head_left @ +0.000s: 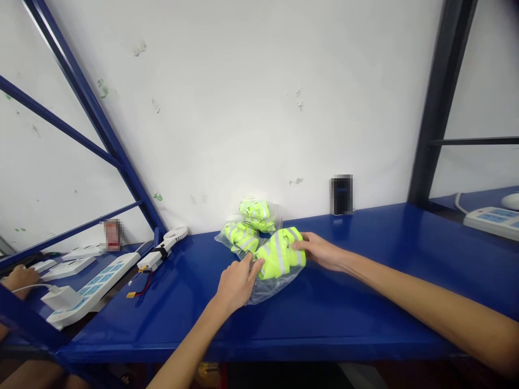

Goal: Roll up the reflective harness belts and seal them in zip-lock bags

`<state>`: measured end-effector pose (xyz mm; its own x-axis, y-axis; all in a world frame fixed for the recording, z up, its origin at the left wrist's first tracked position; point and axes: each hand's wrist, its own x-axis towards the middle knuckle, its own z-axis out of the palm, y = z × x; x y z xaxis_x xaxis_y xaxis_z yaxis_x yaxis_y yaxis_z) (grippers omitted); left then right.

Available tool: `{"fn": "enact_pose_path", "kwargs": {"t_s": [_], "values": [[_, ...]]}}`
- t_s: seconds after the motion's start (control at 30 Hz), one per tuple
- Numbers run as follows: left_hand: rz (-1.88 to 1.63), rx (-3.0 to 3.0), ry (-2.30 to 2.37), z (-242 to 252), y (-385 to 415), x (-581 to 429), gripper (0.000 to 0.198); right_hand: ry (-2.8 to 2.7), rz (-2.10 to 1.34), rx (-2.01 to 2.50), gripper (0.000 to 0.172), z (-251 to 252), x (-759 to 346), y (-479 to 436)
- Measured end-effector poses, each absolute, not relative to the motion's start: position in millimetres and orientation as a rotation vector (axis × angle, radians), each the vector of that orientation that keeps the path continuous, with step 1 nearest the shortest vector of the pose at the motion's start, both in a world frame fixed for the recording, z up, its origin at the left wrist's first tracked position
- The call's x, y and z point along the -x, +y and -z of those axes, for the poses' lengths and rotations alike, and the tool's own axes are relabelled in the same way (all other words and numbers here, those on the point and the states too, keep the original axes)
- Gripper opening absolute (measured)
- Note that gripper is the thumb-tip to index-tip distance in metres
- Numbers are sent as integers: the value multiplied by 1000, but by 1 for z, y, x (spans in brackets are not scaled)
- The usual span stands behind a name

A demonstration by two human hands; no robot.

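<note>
A folded neon-yellow vest with grey reflective stripes [279, 253] lies on the blue shelf [365, 281], partly inside a clear plastic bag [267, 289]. My left hand [237, 282] pinches the bag's edge at the vest's left end. My right hand [320, 251] grips the vest's right end. Behind them, two more bagged yellow vests [243, 235] [257, 212] rest against the white wall.
A white power strip [95, 286] with a plugged adapter, a small white fan [175, 233] and a wired device lie at the left. Another person's hand [18, 278] rests at far left. A dark small box [341, 194] stands by the wall. Another power strip [492, 220] sits far right.
</note>
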<state>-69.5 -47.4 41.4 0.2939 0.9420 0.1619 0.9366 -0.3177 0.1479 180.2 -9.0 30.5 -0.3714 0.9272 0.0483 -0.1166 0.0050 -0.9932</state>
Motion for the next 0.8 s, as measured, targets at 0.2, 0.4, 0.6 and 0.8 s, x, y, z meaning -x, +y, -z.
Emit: {"fn": "enact_pose_path", "kwargs": {"t_s": [0.2,0.4,0.6,0.8], "values": [[-300,-2488,1745,-28,-58,79,50,-1472,-1449,947,44,-32,-166,-19],[-91,-2341,1800,-49,-80,152,53,-1048,-1109,1180,28,-43,-224,34],[-107,-2365,2037,-62,-43,241,60,-1156,-893,1442,57,-25,-258,85],[-563,-2528,2341,-61,-12,232,55,-1433,-318,1781,79,-3,-237,106]]}}
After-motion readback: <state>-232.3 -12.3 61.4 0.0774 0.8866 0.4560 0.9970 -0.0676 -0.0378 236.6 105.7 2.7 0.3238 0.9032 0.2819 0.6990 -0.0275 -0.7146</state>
